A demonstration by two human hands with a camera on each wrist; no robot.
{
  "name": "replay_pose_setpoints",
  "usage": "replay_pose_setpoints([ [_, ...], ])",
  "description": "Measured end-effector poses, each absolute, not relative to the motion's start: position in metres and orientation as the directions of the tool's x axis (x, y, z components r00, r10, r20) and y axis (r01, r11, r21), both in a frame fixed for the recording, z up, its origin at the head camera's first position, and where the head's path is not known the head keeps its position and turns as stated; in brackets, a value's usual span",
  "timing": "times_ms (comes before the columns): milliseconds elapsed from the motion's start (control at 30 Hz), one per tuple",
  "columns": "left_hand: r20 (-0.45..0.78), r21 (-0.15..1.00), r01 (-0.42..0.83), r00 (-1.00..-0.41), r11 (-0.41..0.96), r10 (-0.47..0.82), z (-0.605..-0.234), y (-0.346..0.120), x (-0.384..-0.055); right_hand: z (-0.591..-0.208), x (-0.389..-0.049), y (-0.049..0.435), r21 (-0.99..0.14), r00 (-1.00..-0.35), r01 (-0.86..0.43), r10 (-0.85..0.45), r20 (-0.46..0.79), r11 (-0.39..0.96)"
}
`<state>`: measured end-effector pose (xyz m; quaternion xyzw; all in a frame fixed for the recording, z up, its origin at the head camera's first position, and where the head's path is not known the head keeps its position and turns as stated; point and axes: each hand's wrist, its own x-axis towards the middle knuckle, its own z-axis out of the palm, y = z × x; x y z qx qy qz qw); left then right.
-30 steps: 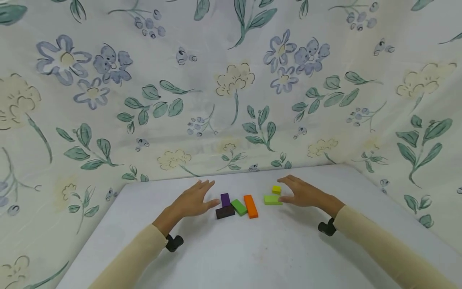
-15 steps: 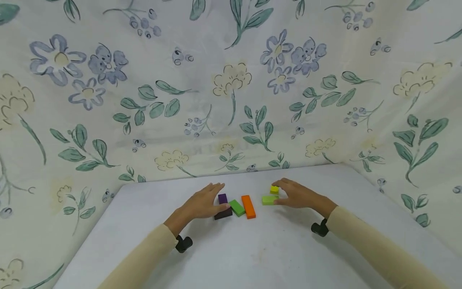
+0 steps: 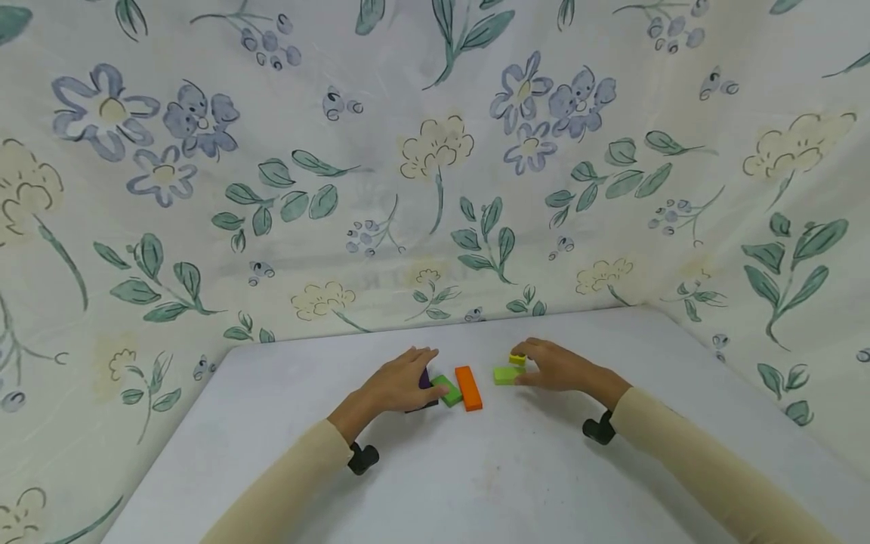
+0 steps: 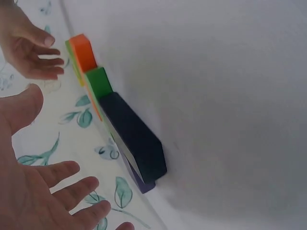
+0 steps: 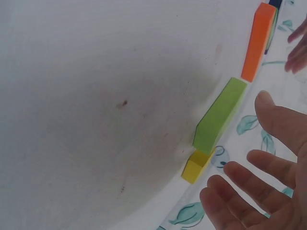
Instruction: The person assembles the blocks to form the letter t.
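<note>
Orange blk point(image 3: 468, 388), grn blk point(image 4: 99, 82), lime blk point(image 5: 218, 117), yel blk point(image 5: 194, 166), dk blk point(image 4: 133, 134), wht tbl point(image 3: 503, 468), cloth point(image 3: 381, 272) has blue-grn florals.

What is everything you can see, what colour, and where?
Table: 1, white, across the bottom.
Flowery backdrop: 1, whitish, behind the table.
Dark block: 1, nearly black, leftmost.
Purple block: 1, purple, behind the dark block.
Green block: 1, green, right of the dark block.
Orange block: 1, orange, right of the green block.
Light green block: 1, light green, right of orange.
Yellow block: 1, yellow, just behind light green.
Sleeves: 2, beige, bottom left and right.
Wrist cameras: 2, black, one by each sleeve.
Left hand: 1, by the dark block.
Right hand: 1, by the yellow block.
</note>
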<state>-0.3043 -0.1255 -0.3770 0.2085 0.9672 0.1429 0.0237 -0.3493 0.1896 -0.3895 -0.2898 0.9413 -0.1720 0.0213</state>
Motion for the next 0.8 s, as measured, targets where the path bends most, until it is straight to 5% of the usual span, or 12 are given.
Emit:
replay_pose_setpoints([
  [800, -0.022, 0.282, 0.431, -0.89, 0.857, 0.455, -0.39, -0.1, -0.314, -0.388, -0.351, 0.185, -0.321, -0.798, -0.586, -0.599, 0.069, 0.744],
])
